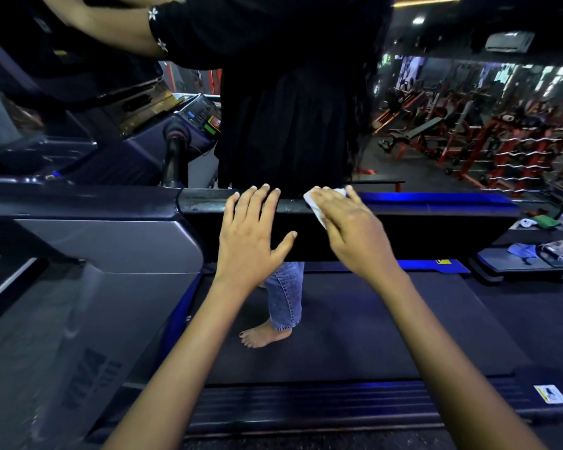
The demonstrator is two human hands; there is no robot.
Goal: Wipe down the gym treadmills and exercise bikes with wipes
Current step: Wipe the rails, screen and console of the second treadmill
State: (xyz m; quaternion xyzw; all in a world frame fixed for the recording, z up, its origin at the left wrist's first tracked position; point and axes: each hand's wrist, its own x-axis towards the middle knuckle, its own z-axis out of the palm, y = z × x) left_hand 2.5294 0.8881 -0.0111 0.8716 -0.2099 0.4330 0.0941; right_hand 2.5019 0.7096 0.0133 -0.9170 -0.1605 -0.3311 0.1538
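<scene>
A black treadmill side rail (420, 219) runs across the middle of the view, above the dark belt (355, 323). My right hand (348, 228) lies flat on the rail with straight fingers, pressing a white wipe (316, 207) against it; most of the wipe is hidden under the palm. My left hand (254, 228) rests open on the same rail just to the left, fingers spread over its top edge.
A person in black clothing and jeans (286, 131) stands barefoot on the belt right behind the rail, arm reaching to the console (199, 118) at upper left. Grey treadmill housing (104, 254) fills the left. Weight benches and racks (488, 141) stand at the far right.
</scene>
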